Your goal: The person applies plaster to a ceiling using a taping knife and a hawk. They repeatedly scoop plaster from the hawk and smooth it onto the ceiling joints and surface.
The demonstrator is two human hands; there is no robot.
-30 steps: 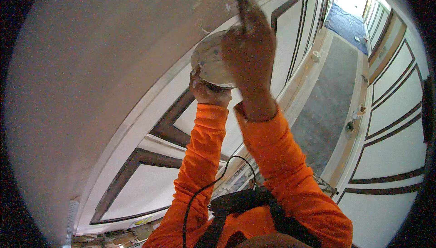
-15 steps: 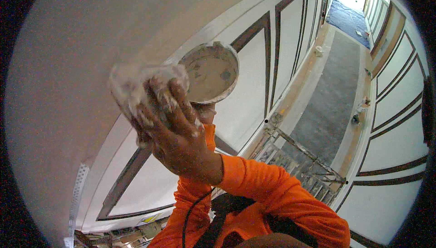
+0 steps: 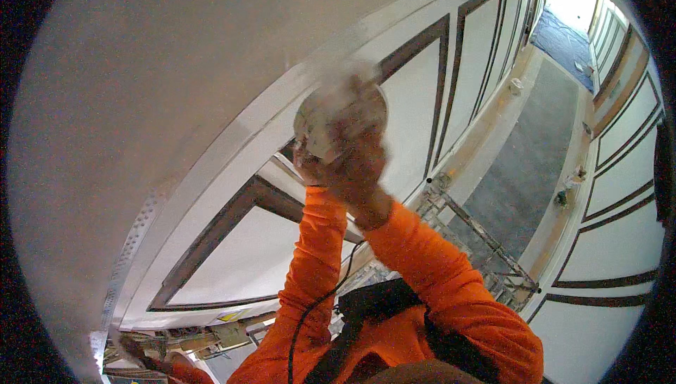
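Note:
Below the curved plaster wall surface [image 3: 176, 81], my left hand [image 3: 308, 167] grips a round, paste-stained bowl [image 3: 304, 122] from underneath. My right hand [image 3: 362, 162] is over the bowl, hiding most of its opening. Motion smears the right fingers. A pale blurred patch shows at their tips, and I cannot make out whether they hold something. Both arms wear orange sleeves, the right one reaching up from the lower right. A black cord [image 3: 303, 317] hangs by the left sleeve.
A perforated white strip [image 3: 141, 225] edges the wall at left. Dark-framed white panels [image 3: 239, 250] line the wall. Below are a metal scaffold frame [image 3: 486, 243] and a grey floor runner [image 3: 514, 159]. Another person's orange sleeve [image 3: 190, 370] shows at lower left.
My right hand has moved right from the wall surface to over the bowl; earlier it was pressed to a pale, paste-covered lump. The bowl sits slightly further right and lower. Another person's arm has appeared at lower left.

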